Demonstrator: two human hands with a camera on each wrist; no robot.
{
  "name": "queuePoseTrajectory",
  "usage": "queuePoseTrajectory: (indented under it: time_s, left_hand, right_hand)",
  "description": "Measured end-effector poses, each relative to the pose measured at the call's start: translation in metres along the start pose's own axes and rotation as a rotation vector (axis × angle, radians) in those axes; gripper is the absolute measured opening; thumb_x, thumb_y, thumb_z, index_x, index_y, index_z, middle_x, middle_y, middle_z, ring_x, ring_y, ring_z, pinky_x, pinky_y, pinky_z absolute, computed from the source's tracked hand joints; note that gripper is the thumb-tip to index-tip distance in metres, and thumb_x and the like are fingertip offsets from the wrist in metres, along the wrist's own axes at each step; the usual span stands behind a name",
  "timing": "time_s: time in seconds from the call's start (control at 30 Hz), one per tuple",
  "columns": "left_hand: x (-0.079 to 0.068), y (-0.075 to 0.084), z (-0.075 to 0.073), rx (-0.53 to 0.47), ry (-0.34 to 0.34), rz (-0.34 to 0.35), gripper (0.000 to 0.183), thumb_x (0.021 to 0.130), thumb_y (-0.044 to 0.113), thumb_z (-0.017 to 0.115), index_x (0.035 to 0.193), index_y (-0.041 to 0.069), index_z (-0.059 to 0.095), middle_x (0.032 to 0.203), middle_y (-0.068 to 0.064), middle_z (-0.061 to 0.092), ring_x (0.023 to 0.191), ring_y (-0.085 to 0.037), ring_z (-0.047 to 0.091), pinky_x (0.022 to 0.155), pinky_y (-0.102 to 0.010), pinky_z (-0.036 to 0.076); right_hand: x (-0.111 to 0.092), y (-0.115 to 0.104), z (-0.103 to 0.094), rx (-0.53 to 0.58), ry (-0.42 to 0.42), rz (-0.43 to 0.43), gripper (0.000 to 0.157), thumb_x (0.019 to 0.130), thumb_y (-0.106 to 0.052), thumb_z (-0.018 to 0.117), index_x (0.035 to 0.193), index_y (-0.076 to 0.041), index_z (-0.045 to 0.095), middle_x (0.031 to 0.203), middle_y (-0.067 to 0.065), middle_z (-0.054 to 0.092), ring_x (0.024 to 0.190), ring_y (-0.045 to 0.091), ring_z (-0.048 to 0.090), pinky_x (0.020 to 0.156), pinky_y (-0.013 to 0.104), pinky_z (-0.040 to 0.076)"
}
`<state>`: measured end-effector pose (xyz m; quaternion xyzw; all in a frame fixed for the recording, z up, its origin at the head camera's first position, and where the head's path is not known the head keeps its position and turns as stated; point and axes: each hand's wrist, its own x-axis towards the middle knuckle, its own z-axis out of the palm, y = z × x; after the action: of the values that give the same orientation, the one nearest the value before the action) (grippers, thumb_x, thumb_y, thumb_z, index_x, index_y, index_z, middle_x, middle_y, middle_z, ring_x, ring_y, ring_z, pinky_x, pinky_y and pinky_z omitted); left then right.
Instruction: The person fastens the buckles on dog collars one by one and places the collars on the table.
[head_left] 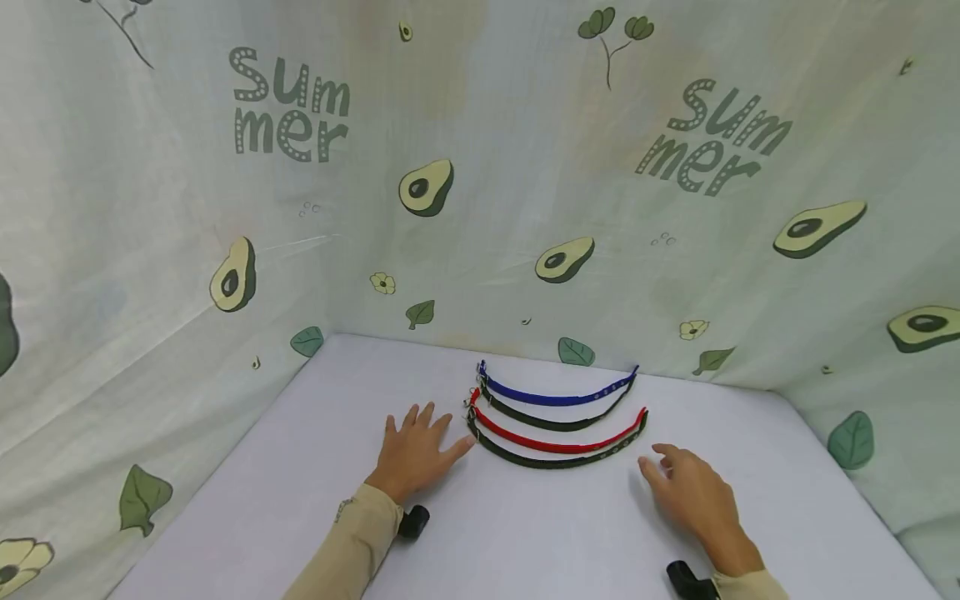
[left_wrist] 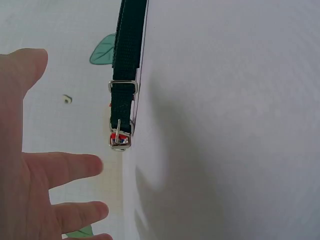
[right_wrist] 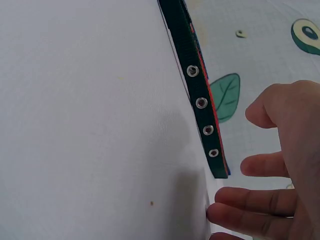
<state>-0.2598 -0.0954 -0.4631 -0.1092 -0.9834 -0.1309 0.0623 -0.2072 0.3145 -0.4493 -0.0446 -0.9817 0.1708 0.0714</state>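
Several buckled strap collars lie in nested curves on the white table. From back to front they are a blue collar (head_left: pixel 555 401), a dark green collar (head_left: pixel 562 426), a red collar (head_left: pixel 562 448) and a front dark green collar (head_left: pixel 555 464). Metal buckles (left_wrist: pixel 121 141) sit at their left ends; the front strap's right end (right_wrist: pixel 197 87) has metal eyelets. My left hand (head_left: pixel 415 454), fingers spread, is beside the buckle ends with its thumb closest. To the right of the eyelet ends, my right hand (head_left: pixel 693 492) has loosely bent fingers and holds nothing.
The white tabletop (head_left: pixel 525 533) extends around the collars. Behind it and along both sides hangs a pale cloth (head_left: pixel 480 108) printed with avocados, leaves and lettering. A dark camera mount (head_left: pixel 413 522) is on the left wrist, another mount (head_left: pixel 686 579) on the right.
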Motion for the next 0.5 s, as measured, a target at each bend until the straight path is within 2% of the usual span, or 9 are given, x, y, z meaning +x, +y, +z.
queuePoseTrajectory:
  time_s: [0.1,0.23,0.37,0.5]
  left_hand:
    - [0.002,0.001,0.0,-0.008,0.013,0.001,0.09,0.089,0.084,0.031,0.145,0.017,0.055,0.153,-0.015,0.044,0.142,-0.042,0.034,0.11,-0.071,0.018]
    - [0.003,0.004,-0.001,-0.028,0.032,0.006,0.089,0.089,0.082,0.035,0.144,0.014,0.055,0.149,-0.016,0.048,0.138,-0.041,0.04,0.109,-0.065,0.028]
    - [0.004,0.009,-0.001,-0.042,0.066,0.025,0.08,0.092,0.075,0.043,0.137,0.012,0.062,0.141,-0.016,0.055,0.132,-0.039,0.047,0.103,-0.059,0.039]
    - [0.005,0.015,0.0,-0.03,0.095,0.046,0.069,0.094,0.068,0.048,0.128,0.011,0.068,0.131,-0.014,0.062,0.125,-0.035,0.054,0.097,-0.056,0.046]
  right_hand:
    - [0.001,-0.001,-0.002,0.013,-0.001,0.002,0.057,0.097,-0.049,0.057,0.127,-0.001,0.064,0.105,0.016,0.069,0.095,0.035,0.064,0.072,0.058,0.049]
    - [0.003,-0.003,0.0,0.025,0.003,0.01,0.051,0.097,-0.045,0.058,0.123,-0.002,0.067,0.102,0.013,0.07,0.095,0.036,0.065,0.072,0.057,0.05]
    - [0.006,-0.007,0.001,0.05,0.026,0.028,0.044,0.096,-0.039,0.058,0.119,-0.003,0.069,0.099,0.011,0.072,0.093,0.036,0.066,0.071,0.055,0.05]
    - [0.009,-0.009,0.001,0.086,0.047,0.055,0.039,0.096,-0.036,0.058,0.115,-0.005,0.071,0.099,0.012,0.073,0.092,0.038,0.067,0.069,0.053,0.05]
